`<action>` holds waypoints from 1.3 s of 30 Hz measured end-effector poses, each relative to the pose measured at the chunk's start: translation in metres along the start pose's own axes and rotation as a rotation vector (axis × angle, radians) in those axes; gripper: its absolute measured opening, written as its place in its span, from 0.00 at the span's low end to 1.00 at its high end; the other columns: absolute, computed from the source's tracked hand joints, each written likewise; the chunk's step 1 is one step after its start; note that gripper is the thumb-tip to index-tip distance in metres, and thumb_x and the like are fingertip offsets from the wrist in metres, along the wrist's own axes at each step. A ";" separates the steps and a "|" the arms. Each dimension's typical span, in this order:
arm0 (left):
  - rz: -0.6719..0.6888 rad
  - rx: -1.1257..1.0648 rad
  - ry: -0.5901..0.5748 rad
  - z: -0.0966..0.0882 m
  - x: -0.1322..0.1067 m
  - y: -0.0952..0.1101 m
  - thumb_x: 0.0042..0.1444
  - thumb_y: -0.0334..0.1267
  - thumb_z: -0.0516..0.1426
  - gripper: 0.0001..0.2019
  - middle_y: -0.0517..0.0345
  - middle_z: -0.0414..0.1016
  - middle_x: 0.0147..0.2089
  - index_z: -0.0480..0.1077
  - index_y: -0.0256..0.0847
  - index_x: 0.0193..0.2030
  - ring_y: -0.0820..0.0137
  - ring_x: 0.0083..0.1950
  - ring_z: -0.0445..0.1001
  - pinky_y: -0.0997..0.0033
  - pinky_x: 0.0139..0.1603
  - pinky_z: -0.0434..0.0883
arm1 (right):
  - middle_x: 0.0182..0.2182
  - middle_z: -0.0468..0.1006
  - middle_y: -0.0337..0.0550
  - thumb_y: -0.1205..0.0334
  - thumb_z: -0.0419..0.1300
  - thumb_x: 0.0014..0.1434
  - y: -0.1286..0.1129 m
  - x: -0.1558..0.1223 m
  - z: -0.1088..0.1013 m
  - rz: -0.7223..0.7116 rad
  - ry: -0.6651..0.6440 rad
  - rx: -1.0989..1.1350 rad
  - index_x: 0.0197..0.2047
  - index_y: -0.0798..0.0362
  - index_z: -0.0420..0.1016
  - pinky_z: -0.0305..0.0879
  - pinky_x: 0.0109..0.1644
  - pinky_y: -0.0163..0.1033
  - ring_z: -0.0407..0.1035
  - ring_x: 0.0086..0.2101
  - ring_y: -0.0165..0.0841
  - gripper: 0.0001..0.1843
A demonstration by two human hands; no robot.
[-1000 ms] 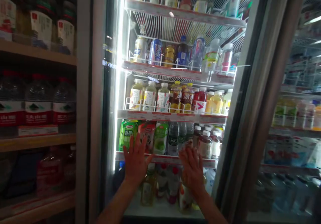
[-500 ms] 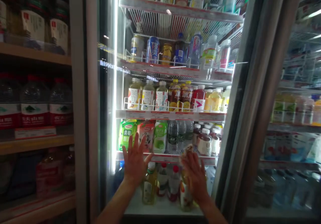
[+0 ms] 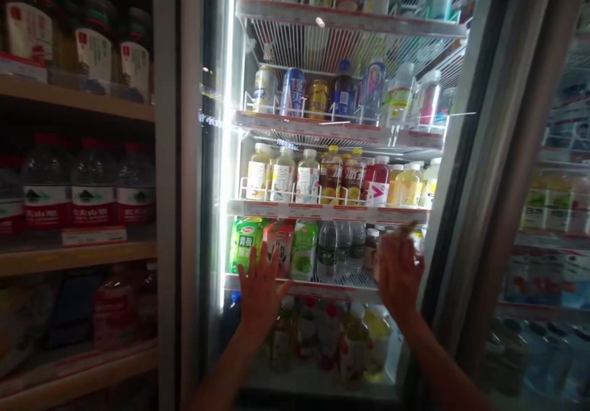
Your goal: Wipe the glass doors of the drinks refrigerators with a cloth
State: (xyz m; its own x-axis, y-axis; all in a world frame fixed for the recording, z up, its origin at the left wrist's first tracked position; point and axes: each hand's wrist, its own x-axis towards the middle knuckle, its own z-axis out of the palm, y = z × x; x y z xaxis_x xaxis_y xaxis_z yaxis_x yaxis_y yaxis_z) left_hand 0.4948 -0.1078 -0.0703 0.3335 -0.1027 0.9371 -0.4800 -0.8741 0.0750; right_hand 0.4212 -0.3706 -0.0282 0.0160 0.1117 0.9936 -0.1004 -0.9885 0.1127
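Observation:
My left hand (image 3: 260,288) is open, fingers spread, flat against the front edge of a shelf (image 3: 322,289) in the open drinks cooler, just below a green pouch (image 3: 245,244) and a pink pouch (image 3: 279,245). My right hand (image 3: 397,268) is raised at the right end of the same shelf, fingers apart, in front of the white-capped bottles (image 3: 371,246) there. It holds nothing that I can see. Dark water bottles (image 3: 328,250) stand between the two hands.
The cooler door (image 3: 495,171) stands open at the right. Higher shelves hold cans (image 3: 292,91) and tea and juice bottles (image 3: 308,176). More bottles (image 3: 354,343) stand on the bottom level. Wooden shelves at the left carry large water jugs (image 3: 92,190).
My right hand has moved up and to the right, from the lower middle of the shelf to its right end. My left hand has stayed on the shelf edge.

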 end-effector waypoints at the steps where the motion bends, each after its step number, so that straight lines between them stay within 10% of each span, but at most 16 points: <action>1: 0.002 0.000 -0.004 0.000 0.000 0.000 0.55 0.45 0.54 0.32 0.43 0.48 0.67 0.50 0.40 0.65 0.54 0.69 0.39 0.41 0.63 0.47 | 0.63 0.51 0.55 0.65 0.47 0.60 0.007 0.005 0.001 0.108 0.070 -0.037 0.63 0.52 0.55 0.48 0.58 0.60 0.47 0.61 0.48 0.27; 3: 0.002 0.000 -0.007 0.000 0.000 -0.001 0.56 0.45 0.53 0.32 0.44 0.47 0.68 0.48 0.41 0.65 0.55 0.69 0.39 0.41 0.63 0.47 | 0.64 0.48 0.55 0.65 0.47 0.59 0.001 0.010 0.004 0.181 0.106 -0.042 0.63 0.53 0.53 0.49 0.57 0.60 0.44 0.62 0.49 0.28; 9: -0.012 0.003 0.000 -0.001 0.000 -0.001 0.56 0.45 0.53 0.33 0.45 0.47 0.68 0.44 0.43 0.66 0.55 0.69 0.39 0.42 0.62 0.49 | 0.61 0.59 0.43 0.68 0.47 0.60 -0.049 0.006 0.006 -0.219 -0.169 0.149 0.61 0.44 0.58 0.40 0.63 0.55 0.47 0.62 0.39 0.26; 15: -0.004 0.017 -0.003 0.001 -0.001 0.000 0.56 0.45 0.53 0.34 0.44 0.47 0.68 0.43 0.42 0.66 0.54 0.69 0.40 0.40 0.61 0.51 | 0.64 0.49 0.50 0.68 0.48 0.58 -0.034 0.025 0.009 0.121 0.072 0.037 0.63 0.51 0.54 0.46 0.59 0.59 0.44 0.62 0.47 0.29; 20: 0.014 0.019 0.030 -0.001 0.000 -0.002 0.56 0.46 0.53 0.35 0.44 0.47 0.68 0.40 0.44 0.67 0.55 0.69 0.41 0.40 0.61 0.52 | 0.61 0.60 0.41 0.69 0.49 0.58 -0.087 0.015 0.013 -0.269 -0.196 0.193 0.61 0.46 0.59 0.37 0.64 0.54 0.46 0.62 0.38 0.27; 26: 0.017 -0.002 0.013 0.000 -0.003 -0.004 0.55 0.44 0.55 0.35 0.46 0.49 0.67 0.44 0.44 0.66 0.55 0.69 0.40 0.41 0.61 0.52 | 0.65 0.49 0.49 0.69 0.48 0.58 -0.038 0.034 0.011 0.065 0.078 0.057 0.65 0.48 0.50 0.43 0.61 0.59 0.43 0.63 0.45 0.31; 30: -0.009 -0.095 0.072 -0.001 -0.002 -0.002 0.56 0.41 0.54 0.32 0.44 0.50 0.67 0.47 0.44 0.65 0.54 0.69 0.41 0.39 0.62 0.50 | 0.65 0.47 0.45 0.70 0.47 0.57 -0.062 0.032 0.020 -0.037 -0.035 0.114 0.65 0.46 0.47 0.44 0.62 0.57 0.40 0.63 0.44 0.33; 34: 0.062 -0.411 0.167 -0.013 0.019 0.030 0.59 0.35 0.49 0.27 0.46 0.50 0.67 0.46 0.45 0.65 0.61 0.68 0.46 0.49 0.63 0.55 | 0.64 0.49 0.47 0.69 0.47 0.57 -0.096 0.024 0.021 -0.130 -0.164 0.183 0.66 0.48 0.43 0.41 0.63 0.57 0.38 0.64 0.43 0.35; 39: 0.222 -0.691 0.074 -0.012 0.059 0.096 0.61 0.40 0.45 0.28 0.43 0.54 0.65 0.43 0.36 0.66 0.65 0.67 0.50 0.59 0.61 0.61 | 0.63 0.51 0.53 0.62 0.45 0.58 -0.054 0.029 0.004 -0.250 -0.219 0.329 0.67 0.55 0.35 0.45 0.62 0.54 0.42 0.63 0.40 0.36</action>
State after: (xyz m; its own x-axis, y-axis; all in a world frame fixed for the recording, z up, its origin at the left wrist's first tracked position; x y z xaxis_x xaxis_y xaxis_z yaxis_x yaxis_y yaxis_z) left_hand 0.4583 -0.1923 -0.0037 0.1242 -0.1890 0.9741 -0.9409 -0.3342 0.0552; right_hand 0.4312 -0.3145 -0.0058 0.2131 0.3611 0.9079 0.2533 -0.9179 0.3056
